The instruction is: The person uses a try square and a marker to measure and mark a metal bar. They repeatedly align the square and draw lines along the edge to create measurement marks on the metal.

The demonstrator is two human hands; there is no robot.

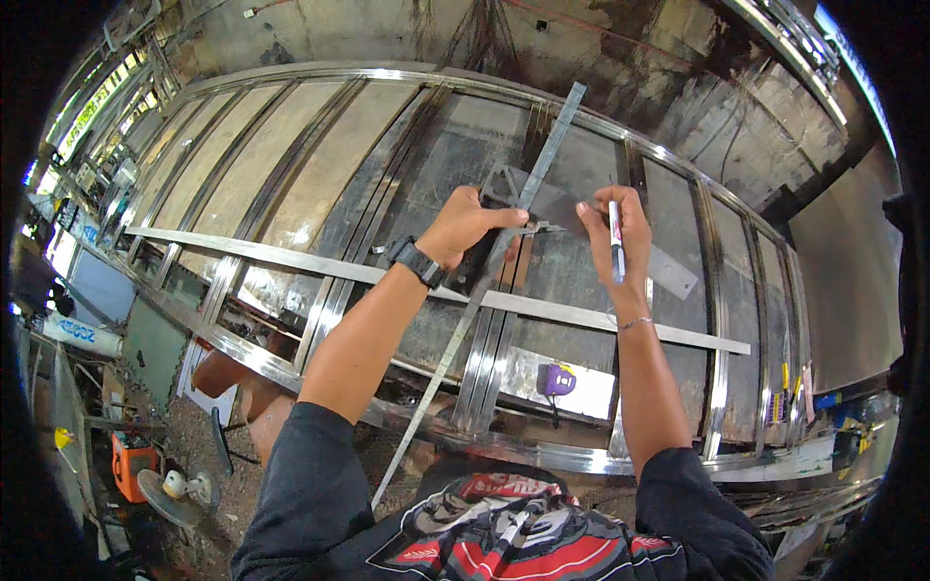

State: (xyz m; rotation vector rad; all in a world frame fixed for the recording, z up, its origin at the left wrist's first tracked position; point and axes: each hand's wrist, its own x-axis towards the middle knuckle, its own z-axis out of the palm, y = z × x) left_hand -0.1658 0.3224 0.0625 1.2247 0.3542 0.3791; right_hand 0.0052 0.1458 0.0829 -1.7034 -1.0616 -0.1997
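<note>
My left hand (475, 228) is closed around a long steel ruler (557, 145) at its middle, its thumb laid across it. The ruler slants from the far side of the metal frame (484, 363) back toward my body. Just beyond that hand lies a dark flat piece with triangular cutouts (501, 182). My right hand (625, 232) holds a white marker (616, 237) upright against the palm. Its fingertips are at the edge of a thin grey plate (562, 201), and whether they grip it I cannot tell. A flat metal bar (581, 315) crosses the frame beneath both arms.
A purple tape measure (557, 380) rests on a bright panel near the front rail. Another pale plate (671, 273) lies right of my right hand. An orange machine (134, 467) and a fan (176, 484) stand on the ground at left. A stained wall (668, 58) rises behind.
</note>
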